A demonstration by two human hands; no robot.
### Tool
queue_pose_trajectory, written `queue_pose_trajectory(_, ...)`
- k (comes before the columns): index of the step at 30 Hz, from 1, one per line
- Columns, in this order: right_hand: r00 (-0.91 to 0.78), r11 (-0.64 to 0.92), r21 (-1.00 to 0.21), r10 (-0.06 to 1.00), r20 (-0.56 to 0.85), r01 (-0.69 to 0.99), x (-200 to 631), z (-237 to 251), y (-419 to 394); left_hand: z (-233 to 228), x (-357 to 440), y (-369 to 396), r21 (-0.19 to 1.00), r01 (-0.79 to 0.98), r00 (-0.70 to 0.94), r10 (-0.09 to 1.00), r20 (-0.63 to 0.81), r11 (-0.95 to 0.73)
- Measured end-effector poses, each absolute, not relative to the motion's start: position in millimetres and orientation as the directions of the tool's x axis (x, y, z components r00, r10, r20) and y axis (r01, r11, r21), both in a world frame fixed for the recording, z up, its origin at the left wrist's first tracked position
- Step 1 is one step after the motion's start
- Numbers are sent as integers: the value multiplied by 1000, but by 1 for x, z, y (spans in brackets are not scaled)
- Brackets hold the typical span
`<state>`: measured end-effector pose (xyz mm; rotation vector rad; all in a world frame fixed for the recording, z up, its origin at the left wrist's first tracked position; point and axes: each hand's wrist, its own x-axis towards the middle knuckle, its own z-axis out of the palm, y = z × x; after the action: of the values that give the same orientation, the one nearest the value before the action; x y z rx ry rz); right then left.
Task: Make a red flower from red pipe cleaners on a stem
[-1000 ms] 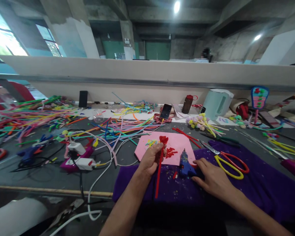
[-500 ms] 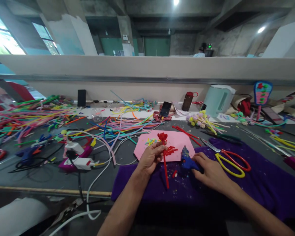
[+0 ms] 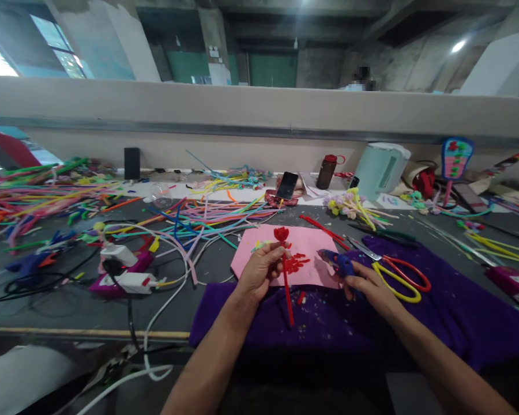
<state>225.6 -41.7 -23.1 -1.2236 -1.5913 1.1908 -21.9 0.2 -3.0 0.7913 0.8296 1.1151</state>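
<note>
- The left hand (image 3: 259, 270) pinches a red pipe-cleaner flower (image 3: 282, 235) by its stem, upright over the pink sheet (image 3: 259, 245); the fingers cover the stem's upper part.
- The right hand (image 3: 369, 283) is wrapped around a blue glue gun (image 3: 338, 262), nozzle pointing left toward the flower; its grip and trigger are hidden under the fingers.
- Red scraps (image 3: 297, 263) on the sheet are too small to make out.
- Scissors (image 3: 393, 275) lie just beside the right hand on the purple cloth (image 3: 458, 317).

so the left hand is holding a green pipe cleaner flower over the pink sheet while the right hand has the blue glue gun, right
Not quite: the pipe cleaner flower in the left hand is red, not green, as the head view shows. The rest holds: it is over the pink sheet, and the right hand has the blue glue gun.
</note>
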Motion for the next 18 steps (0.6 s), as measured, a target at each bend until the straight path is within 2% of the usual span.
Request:
queue_pose_trajectory(6, -93, 167, -963, 984, 150, 210, 230, -8, -45, 0, -21, -2, 873, -414, 237, 957, -170, 258)
queue_pose_trajectory(11, -205, 225, -974, 954, 219, 6, 227, 11, -43, -1, -21, -1, 855, -438, 233, 953, -193, 280)
queue_pose_trajectory(18, -259, 289, -955, 920, 295, -62, 189, 13, -33, -4, -23, 2, 794, -558, 192, 968, -160, 242)
